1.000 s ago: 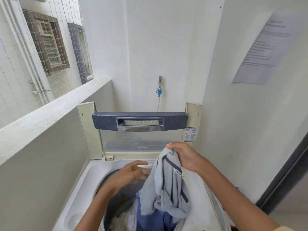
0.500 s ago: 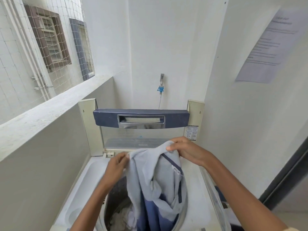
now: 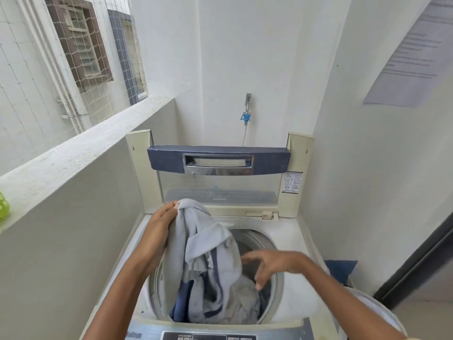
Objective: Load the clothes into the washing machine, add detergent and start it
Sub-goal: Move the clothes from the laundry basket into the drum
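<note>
A top-loading washing machine [image 3: 291, 231] stands in front of me with its lid [image 3: 219, 160] folded upright. My left hand [image 3: 160, 227] pinches the top of a light grey garment with dark blue stripes [image 3: 203, 251] and holds it up over the left side of the drum [image 3: 275, 263]. The garment's lower part hangs down onto other clothes [image 3: 241, 303] lying in the drum. My right hand [image 3: 266, 265] hovers over the drum's right side, fingers spread and blurred, holding nothing. The control panel [image 3: 208, 336] shows at the bottom edge.
A concrete ledge [image 3: 73, 153] runs along the left, with a green object [image 3: 3, 204] at its near end. A tap with a blue hose fitting [image 3: 246, 114] is on the back wall. White wall close on the right; a blue item [image 3: 339, 268] and white basket [image 3: 377, 312] beside the machine.
My right hand let go of the garment's top and dropped toward the drum. My left hand took hold of the garment and now holds it up alone.
</note>
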The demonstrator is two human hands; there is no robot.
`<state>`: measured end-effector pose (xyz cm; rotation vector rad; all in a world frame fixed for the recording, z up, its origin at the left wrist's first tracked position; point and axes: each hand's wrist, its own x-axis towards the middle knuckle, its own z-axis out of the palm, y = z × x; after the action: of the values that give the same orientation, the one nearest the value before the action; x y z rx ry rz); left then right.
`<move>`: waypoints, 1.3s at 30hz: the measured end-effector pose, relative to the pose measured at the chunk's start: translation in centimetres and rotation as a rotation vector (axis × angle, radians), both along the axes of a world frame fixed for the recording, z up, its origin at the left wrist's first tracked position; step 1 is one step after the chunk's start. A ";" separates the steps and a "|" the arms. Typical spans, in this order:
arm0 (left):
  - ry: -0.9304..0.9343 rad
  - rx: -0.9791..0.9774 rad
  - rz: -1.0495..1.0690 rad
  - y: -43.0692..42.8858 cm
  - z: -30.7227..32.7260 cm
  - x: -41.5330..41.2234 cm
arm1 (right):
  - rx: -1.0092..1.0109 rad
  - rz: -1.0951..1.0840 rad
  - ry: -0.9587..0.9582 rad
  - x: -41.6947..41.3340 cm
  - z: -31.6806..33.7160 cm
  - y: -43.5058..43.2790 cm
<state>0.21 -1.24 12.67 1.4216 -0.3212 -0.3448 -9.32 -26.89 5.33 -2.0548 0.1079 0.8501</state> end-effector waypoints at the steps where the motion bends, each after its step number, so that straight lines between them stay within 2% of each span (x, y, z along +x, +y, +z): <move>1: 0.002 -0.007 -0.004 0.1 -0.1 0.1 | 0.003 -0.019 0.001 -0.4 -1.4 1.3; 4: -0.005 -0.016 -0.024 0.3 -0.4 0.1 | 0.075 -0.148 -0.057 -1.3 -5.9 5.3; 7: 0.030 -0.044 -0.044 0.4 -0.7 0.3 | 0.191 -0.326 -0.036 -1.4 -7.7 8.0; 11: 0.055 -0.072 -0.052 0.7 -1.1 0.4 | 0.148 -0.378 -0.062 -1.3 -7.4 8.2; 13: 0.034 -0.038 0.036 1.0 -1.2 0.5 | 0.124 -0.389 -0.086 -1.5 -6.5 6.6; 17: -0.167 0.326 0.290 3.9 -3.0 2.4 | 0.220 -0.706 -0.284 -2.3 -3.1 1.9; 20: -0.207 0.538 0.240 6.2 -4.9 3.5 | 0.295 -0.859 -0.441 -3.2 0.5 -0.5; 25: -0.276 0.689 0.183 6.0 -5.8 2.5 | 0.439 -0.931 -0.560 -3.3 3.8 -0.9; 30: -0.220 0.699 0.206 5.1 -6.0 2.9 | 0.566 -0.957 -0.517 -3.0 4.8 0.3; 35: -0.089 0.668 0.105 3.9 -6.1 3.0 | 0.552 -0.896 -0.457 -2.4 4.4 1.0; 39: -0.032 0.693 0.083 2.3 -6.9 4.3 | 0.486 -1.014 -0.415 -0.1 2.4 1.1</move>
<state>4.50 1.04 5.78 2.1149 -0.1693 -0.3835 -9.47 -25.83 7.74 -1.3865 0.5875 -0.1754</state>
